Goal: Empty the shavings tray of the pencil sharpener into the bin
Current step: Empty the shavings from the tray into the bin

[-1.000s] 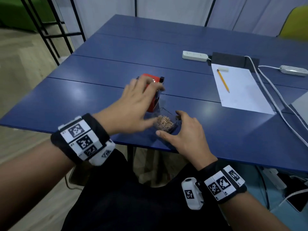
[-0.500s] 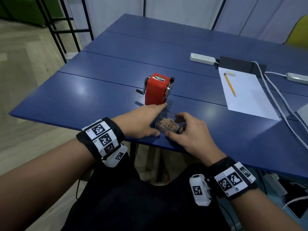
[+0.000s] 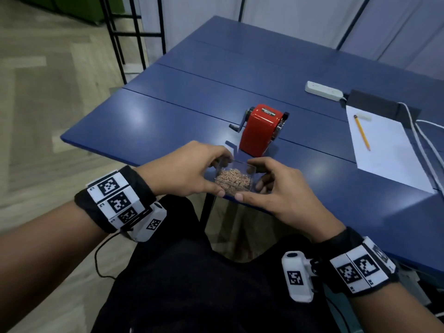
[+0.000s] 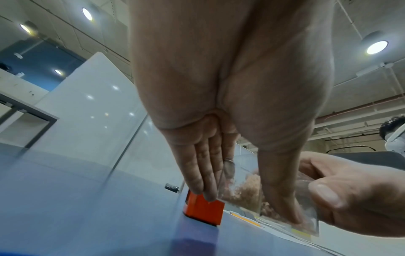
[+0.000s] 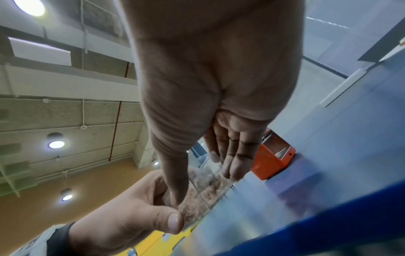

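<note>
The clear plastic shavings tray [image 3: 234, 180], full of brown shavings, is held between both hands just above the near edge of the blue table [image 3: 168, 121]. My left hand [image 3: 192, 174] pinches its left side with thumb and fingers. My right hand [image 3: 276, 188] pinches its right side. In the left wrist view the tray [image 4: 243, 190] shows between my left thumb and fingers. In the right wrist view the tray [image 5: 203, 188] sits under my right thumb. The red pencil sharpener [image 3: 260, 129] stands just behind the tray, crank to its left. No bin is in view.
A white sheet [image 3: 384, 147] with a yellow pencil [image 3: 361, 132] lies on the right of the table. A white power strip [image 3: 324, 90] and white cables [image 3: 425, 140] lie at the far right. Black frame legs [image 3: 134, 34] stand on the wooden floor to the left.
My left hand left the sharpener and came down to take the tray's left side. Both hands have drawn the tray out of the sharpener toward the table's near edge.
</note>
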{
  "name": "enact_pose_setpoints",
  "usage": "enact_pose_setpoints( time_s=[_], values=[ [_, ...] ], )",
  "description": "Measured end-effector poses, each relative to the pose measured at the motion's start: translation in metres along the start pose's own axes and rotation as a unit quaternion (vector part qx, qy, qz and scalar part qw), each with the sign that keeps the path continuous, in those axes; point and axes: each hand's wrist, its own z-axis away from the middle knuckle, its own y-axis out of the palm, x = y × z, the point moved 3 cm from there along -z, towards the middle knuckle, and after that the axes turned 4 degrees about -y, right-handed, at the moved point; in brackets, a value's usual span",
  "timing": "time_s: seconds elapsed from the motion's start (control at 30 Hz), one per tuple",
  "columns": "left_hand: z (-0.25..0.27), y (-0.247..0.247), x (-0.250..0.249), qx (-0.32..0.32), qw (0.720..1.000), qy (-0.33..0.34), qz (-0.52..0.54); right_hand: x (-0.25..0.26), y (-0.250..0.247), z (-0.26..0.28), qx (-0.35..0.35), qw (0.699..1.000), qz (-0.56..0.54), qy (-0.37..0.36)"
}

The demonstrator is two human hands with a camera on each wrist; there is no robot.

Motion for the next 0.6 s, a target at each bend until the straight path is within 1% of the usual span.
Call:
enact_pose_setpoints(
  time_s=[0.1,0.2,0.33,0.47,0.6],
  values=[
    [0.021,-0.009,0.016,-0.012,1.0,-0.023,-0.01,0.006,0.011,-0.002,0.012,0.998,-0.066,-0.002],
    [0.038,-0.014,0.028,-0.024,0.999,-0.042,-0.013,0.009,0.022,-0.005,0.034,0.987,-0.159,0.008],
    [0.057,-0.018,0.039,-0.037,0.997,-0.064,-0.023,0.014,0.035,-0.015,0.09,0.977,-0.192,0.011],
    [0.076,-0.022,0.049,-0.045,0.996,-0.077,-0.006,0.023,0.053,-0.028,0.123,0.947,-0.294,0.035],
    [0.092,-0.029,0.057,-0.06,0.994,-0.091,-0.005,0.044,0.073,-0.039,0.175,0.932,-0.316,0.043]
  ],
)
